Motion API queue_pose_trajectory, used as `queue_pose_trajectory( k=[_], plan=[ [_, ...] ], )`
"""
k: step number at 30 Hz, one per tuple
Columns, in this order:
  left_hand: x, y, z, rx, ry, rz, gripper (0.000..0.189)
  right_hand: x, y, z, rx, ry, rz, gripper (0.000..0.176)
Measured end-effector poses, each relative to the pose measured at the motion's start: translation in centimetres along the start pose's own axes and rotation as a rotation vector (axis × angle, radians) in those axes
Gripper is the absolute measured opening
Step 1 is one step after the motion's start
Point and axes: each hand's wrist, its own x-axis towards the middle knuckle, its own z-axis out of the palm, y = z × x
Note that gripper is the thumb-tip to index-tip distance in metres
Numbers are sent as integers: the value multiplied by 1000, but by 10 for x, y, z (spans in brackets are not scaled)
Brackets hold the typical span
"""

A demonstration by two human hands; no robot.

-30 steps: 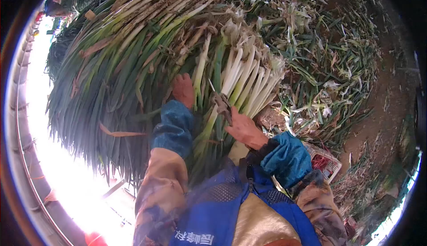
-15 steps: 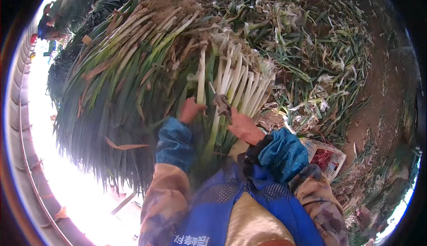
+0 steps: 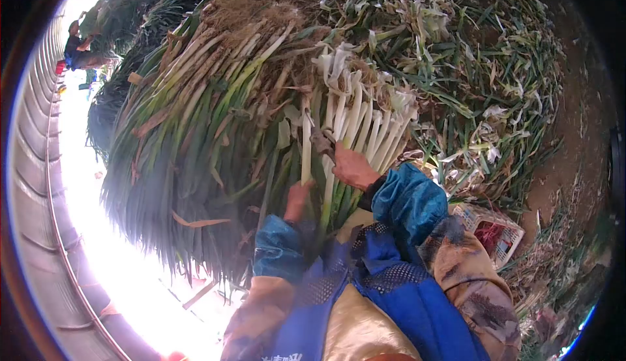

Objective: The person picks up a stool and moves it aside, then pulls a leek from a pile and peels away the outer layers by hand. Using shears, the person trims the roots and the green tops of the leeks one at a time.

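My left hand is closed round the lower part of a single leek, whose pale shaft points away from me with its root end at the top. In my right hand is a small grey gun-like tool with a thin nozzle. The nozzle tip lies right at the shaft, below the root end. Just right of it, a row of white, peeled leeks is fanned out, with ragged skins around their tops. Left of my left hand lies a large heap of unpeeled leeks with brown roots and long green leaves.
Stripped leaves and skins cover the ground at the upper right. A white plastic crate with red strands inside stands right of my right arm. Another person is at the far upper left, near a ribbed wall.
My left hand has drawn the leek back toward my body. My right hand has moved forward a little, bringing the tool's nozzle nearer the root end.
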Motion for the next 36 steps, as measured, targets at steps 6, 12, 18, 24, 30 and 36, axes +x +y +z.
queue_pose_trajectory(
  k=[6, 12, 18, 24, 30, 36],
  plan=[
    [-14, 6, -3, -12, -30, 99, 38, -47, -24, -3, -78, -80, 8, 38],
    [-20, 5, -20, 38, 59, 299, 34, -31, -25, 19, -183, 130, 40, 36],
    [0, 32, -31, 264, 62, 444, 36, -84, -52, 21, -146, 32, 97, 44],
    [-15, 20, 12, 351, 1, 180, 51, -72, -18, 4, -165, 70, 86, 47],
    [-45, 51, 25, 527, 8, 106, 62, -19, 25, -17, -220, 191, 101, 38],
    [-39, 37, 34, 523, -2, 245, 64, 0, 34, -35, -238, 149, 194, 38]
  ],
)
